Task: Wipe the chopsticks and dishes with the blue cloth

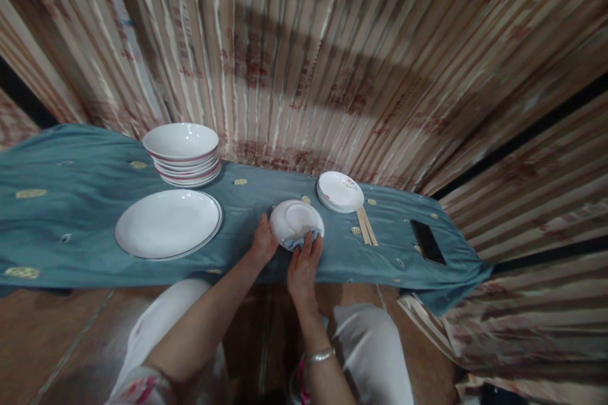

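A small white plate is tipped up over the front part of the table, its underside with the foot ring facing me. My left hand grips the plate by its left edge, with the fingers partly hidden behind it. At the lower right of the plate, my right hand presses a bluish cloth against the underside. Its fingers lie over the cloth, which is bunched beneath them.
Left on the teal tablecloth are a stack of white bowls and large oval plates. Small floral plates, wooden chopsticks and a black phone lie to the right. A pleated curtain hangs behind.
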`<action>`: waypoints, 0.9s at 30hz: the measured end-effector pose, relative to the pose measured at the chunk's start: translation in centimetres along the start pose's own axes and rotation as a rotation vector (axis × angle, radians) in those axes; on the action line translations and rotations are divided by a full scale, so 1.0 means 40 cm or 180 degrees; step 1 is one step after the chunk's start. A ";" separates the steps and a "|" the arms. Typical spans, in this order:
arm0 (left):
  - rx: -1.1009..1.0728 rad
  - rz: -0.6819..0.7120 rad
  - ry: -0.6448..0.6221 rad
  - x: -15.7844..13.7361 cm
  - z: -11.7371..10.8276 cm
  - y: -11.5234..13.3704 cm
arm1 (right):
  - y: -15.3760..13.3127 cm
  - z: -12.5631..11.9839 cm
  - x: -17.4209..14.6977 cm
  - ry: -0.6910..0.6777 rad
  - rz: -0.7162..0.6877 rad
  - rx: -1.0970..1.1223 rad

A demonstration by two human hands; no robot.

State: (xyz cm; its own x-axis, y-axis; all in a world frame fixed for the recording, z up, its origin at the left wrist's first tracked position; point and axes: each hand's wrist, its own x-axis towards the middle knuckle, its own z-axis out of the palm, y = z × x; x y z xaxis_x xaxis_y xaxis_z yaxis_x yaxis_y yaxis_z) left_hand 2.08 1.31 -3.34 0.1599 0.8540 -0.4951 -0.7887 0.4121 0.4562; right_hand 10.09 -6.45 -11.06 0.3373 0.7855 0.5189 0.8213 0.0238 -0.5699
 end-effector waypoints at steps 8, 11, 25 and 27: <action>-0.0030 -0.0005 0.0079 0.001 -0.004 -0.001 | 0.027 -0.021 -0.018 -0.0260 -0.0512 -0.0252; -0.0046 -0.0001 0.0087 -0.003 -0.003 0.001 | 0.040 -0.027 -0.011 -0.0324 -0.0798 -0.0339; -0.0091 -0.0060 0.0041 0.013 -0.018 -0.002 | -0.005 -0.008 0.058 -0.0573 -0.1416 -0.0460; -0.0095 -0.0088 0.0015 0.016 -0.024 -0.003 | -0.012 -0.004 0.069 -0.0667 -0.1447 -0.0490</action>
State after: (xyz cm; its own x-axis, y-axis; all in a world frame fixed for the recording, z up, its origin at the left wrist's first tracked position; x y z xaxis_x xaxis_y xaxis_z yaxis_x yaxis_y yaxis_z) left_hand 1.70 1.51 -4.42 0.1792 0.8409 -0.5107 -0.8014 0.4259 0.4200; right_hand 10.71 -4.39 -9.25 -0.1553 0.8243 0.5445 0.9268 0.3123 -0.2084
